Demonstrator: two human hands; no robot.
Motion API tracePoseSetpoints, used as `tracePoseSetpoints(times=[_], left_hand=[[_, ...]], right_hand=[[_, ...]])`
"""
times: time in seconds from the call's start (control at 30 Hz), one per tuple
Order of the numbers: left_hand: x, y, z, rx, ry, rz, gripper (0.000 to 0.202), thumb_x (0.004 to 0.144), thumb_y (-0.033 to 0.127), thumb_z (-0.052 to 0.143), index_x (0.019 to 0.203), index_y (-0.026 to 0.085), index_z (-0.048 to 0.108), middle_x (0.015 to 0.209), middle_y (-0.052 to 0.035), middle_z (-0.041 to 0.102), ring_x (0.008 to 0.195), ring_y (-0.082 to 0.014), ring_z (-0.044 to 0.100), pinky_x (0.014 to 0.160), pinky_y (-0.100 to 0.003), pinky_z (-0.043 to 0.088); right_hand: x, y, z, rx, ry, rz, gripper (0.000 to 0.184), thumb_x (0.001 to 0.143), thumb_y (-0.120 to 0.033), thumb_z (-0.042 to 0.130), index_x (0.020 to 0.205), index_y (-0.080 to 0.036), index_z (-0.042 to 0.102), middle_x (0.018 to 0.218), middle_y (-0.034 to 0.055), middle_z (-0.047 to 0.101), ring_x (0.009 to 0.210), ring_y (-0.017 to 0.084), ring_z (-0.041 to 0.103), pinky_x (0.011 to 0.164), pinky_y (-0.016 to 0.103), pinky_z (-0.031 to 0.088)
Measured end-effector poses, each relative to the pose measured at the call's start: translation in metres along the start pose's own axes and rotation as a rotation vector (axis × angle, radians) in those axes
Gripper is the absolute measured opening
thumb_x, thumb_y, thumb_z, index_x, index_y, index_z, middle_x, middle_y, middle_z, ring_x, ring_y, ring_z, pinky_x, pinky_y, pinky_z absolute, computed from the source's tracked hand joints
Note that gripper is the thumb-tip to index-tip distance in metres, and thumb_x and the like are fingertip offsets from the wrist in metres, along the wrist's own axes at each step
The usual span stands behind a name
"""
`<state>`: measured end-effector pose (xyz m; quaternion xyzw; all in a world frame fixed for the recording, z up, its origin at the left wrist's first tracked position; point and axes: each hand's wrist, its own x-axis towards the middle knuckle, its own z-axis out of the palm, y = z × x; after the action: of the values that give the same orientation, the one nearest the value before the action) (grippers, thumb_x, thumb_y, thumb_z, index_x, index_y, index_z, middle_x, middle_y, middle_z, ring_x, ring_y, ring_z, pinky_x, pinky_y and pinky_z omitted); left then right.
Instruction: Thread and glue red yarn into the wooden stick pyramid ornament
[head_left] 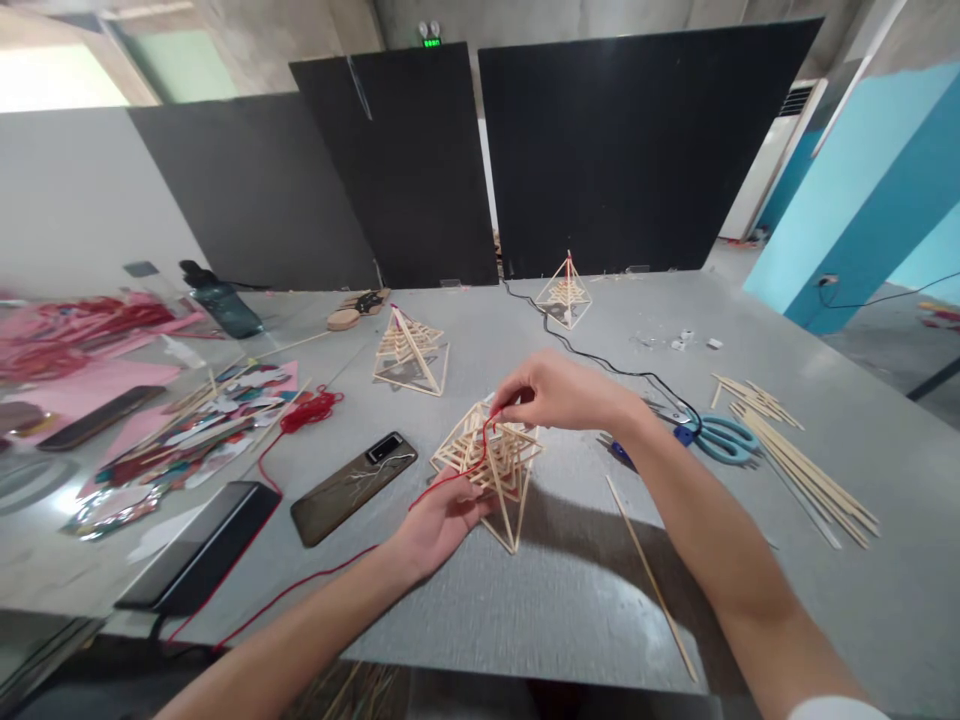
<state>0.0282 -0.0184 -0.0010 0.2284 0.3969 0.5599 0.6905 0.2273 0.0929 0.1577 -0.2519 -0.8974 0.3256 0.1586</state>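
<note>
A pyramid of thin wooden sticks (pixel 513 520) is held just above the table in front of me, with smaller stick layers nested inside it. My left hand (pixel 444 518) supports it from the lower left, fingers curled under and around its sticks. Near its top, my right hand (pixel 529 392) pinches a red yarn (pixel 485 440) between thumb and fingertips. The yarn runs down across the pyramid, over my left hand and off to the left, towards a red yarn bundle (pixel 311 410). Some of the pyramid's far side is hidden by my fingers.
Two similar pyramids (pixel 409 350) (pixel 568 290) stand farther back. A phone (pixel 354 487) and a black box-like device (pixel 202 545) lie left. Right are blue scissors (pixel 724 440), a black cable (pixel 592 358), loose sticks (pixel 806 470) and one stick (pixel 652 580). A dark bottle (pixel 223 302) stands far left.
</note>
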Motion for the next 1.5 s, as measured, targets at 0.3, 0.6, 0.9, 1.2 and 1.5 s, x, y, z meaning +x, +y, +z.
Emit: tracePoseSetpoints(times=[0.3,0.6,0.9,1.2,1.5], left_hand=[[0.0014,-0.0004,-0.0011,0.004,-0.002,0.006,0.046,0.065,0.002,0.075,0.109,0.013,0.078,0.116,-0.0131,0.083,0.118,-0.0347,0.076,0.109,-0.049,0.061],[0.0010,-0.0002,0.0010,0.003,0.005,0.019,0.050,0.063,0.002,0.075,0.111,0.014,0.079,0.120,-0.0128,0.083,0.120,-0.0357,0.075,0.108,-0.050,0.062],[0.0015,-0.0009,-0.0014,0.018,0.026,0.016,0.038,0.063,0.003,0.075,0.100,0.013,0.079,0.115,-0.0139,0.083,0.112,-0.0342,0.077,0.103,-0.049,0.063],[0.0011,-0.0002,-0.0013,0.021,0.014,0.006,0.061,0.062,0.003,0.074,0.122,0.015,0.077,0.113,-0.0115,0.083,0.115,-0.0328,0.077,0.108,-0.047,0.060],[-0.0006,0.0006,0.0021,0.023,0.017,0.010,0.068,0.062,0.002,0.073,0.129,0.017,0.075,0.115,-0.0104,0.083,0.112,-0.0323,0.078,0.106,-0.047,0.062]], right_hand=[[-0.0007,0.0001,0.0007,0.000,0.005,-0.061,0.027,0.087,-0.005,0.068,0.100,-0.016,0.088,0.088,0.0035,0.084,0.073,0.013,0.067,0.072,0.024,0.048],[-0.0023,0.0004,-0.0006,-0.027,-0.078,-0.043,0.028,0.085,-0.007,0.068,0.101,-0.018,0.088,0.084,0.0019,0.081,0.070,0.012,0.065,0.070,0.024,0.046],[0.0015,0.0029,0.0022,-0.101,-0.052,-0.026,0.020,0.089,-0.014,0.072,0.103,-0.016,0.086,0.086,0.0032,0.079,0.071,0.013,0.064,0.070,0.025,0.044],[0.0000,0.0055,0.0027,-0.025,-0.047,0.028,0.037,0.091,-0.022,0.077,0.126,-0.017,0.068,0.095,0.0045,0.082,0.073,0.014,0.063,0.071,0.027,0.045],[-0.0007,0.0041,0.0013,-0.014,-0.073,0.043,0.049,0.089,-0.018,0.076,0.137,-0.015,0.064,0.096,0.0052,0.081,0.076,0.016,0.066,0.072,0.028,0.046]])
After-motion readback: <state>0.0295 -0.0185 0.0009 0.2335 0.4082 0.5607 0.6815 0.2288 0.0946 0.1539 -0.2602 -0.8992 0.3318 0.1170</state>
